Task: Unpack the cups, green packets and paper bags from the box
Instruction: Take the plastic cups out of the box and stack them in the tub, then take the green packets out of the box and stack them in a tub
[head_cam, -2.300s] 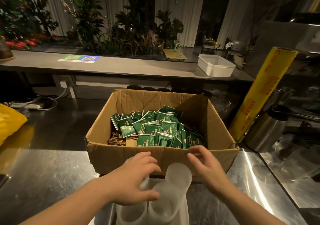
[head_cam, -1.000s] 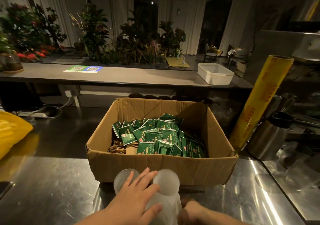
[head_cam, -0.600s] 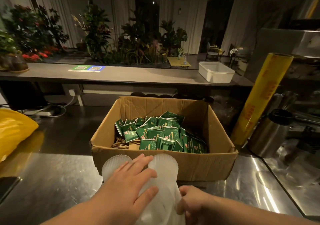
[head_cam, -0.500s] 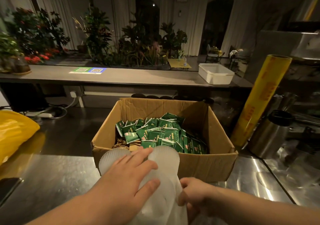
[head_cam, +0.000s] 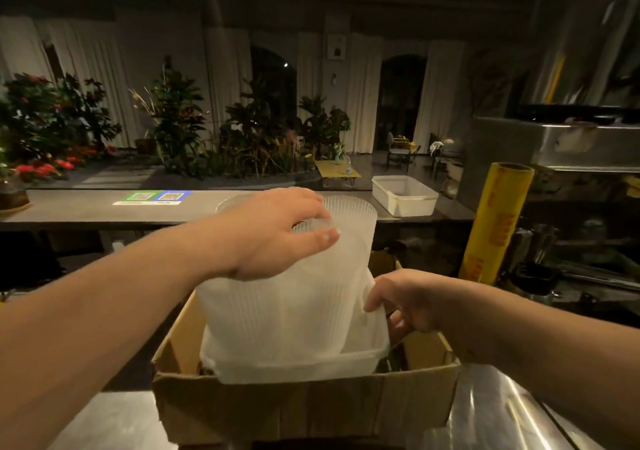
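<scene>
A bundle of translucent ribbed plastic cups (head_cam: 294,314), wrapped in a clear plastic sleeve, stands upright over the open cardboard box (head_cam: 304,411). My left hand (head_cam: 273,235) grips the top of the bundle, fingers curled over the cup rims. My right hand (head_cam: 405,304) pinches the sleeve at the bundle's right side, low down. The bundle hides nearly all of the box's inside; the green packets and paper bags do not show.
A tall yellow roll of cling film (head_cam: 495,221) stands to the right of the box, with metal jugs (head_cam: 533,259) behind it. A white plastic tub (head_cam: 405,196) sits on the far counter (head_cam: 86,210). The steel worktop (head_cam: 498,418) surrounds the box.
Both hands have lifted the cup bundle from the worktop in front of the box up over the box's opening. The view has tilted upward.
</scene>
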